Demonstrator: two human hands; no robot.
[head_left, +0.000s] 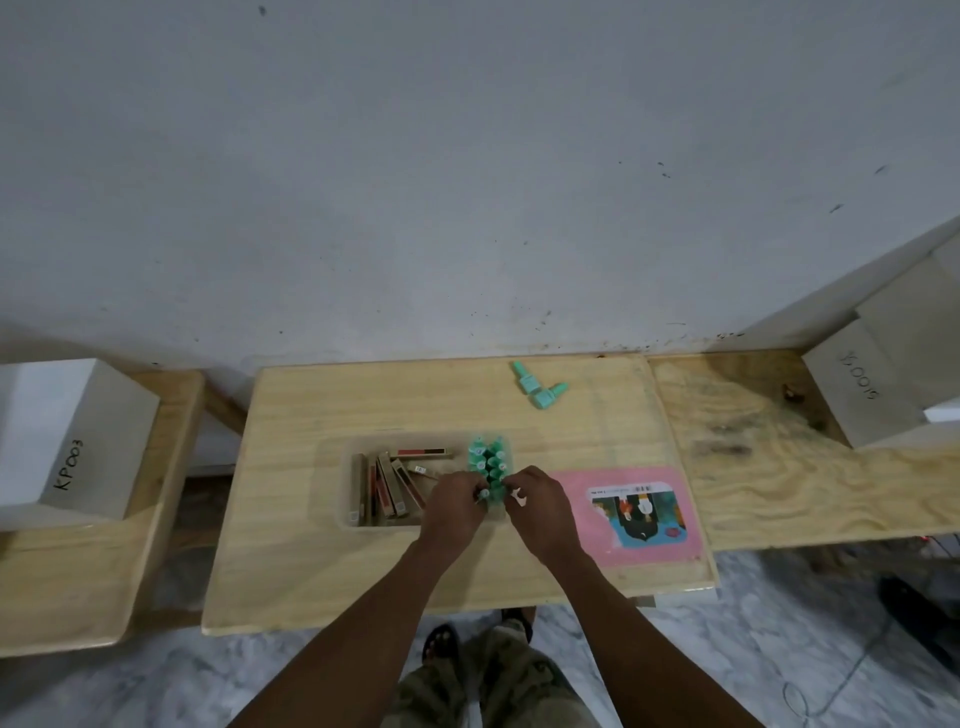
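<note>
A clear plastic tray (332, 483) sits mid-table. Its left part holds several slim brown and red boxes (384, 488); its right part holds several upright teal bottles (487, 460). My left hand (454, 506) pinches one teal bottle (484, 493) at the front of that cluster. My right hand (537, 506) is beside it, fingers curled at the cluster's front right; whether it holds a bottle is hidden. Two more teal bottles (537, 387) lie on their sides near the table's far edge.
A pink card with a picture (636, 512) lies right of the tray. White boxes stand on side benches: one marked KP003 (67, 441) at left, another (862, 395) at right. A wall rises directly behind the wooden table (291, 571).
</note>
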